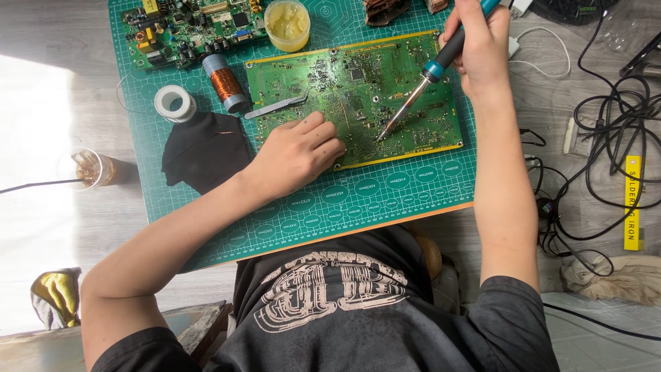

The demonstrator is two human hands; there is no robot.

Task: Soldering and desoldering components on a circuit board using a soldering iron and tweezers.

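right hand (482, 48) upper right, grasping soldering iron (427, 79), tip on circuit board (351, 96) | left hand (296, 155) frame centre, loosely curled, resting on board's lower-left edge

yellow label strip (633, 203) | far right, upright | black print
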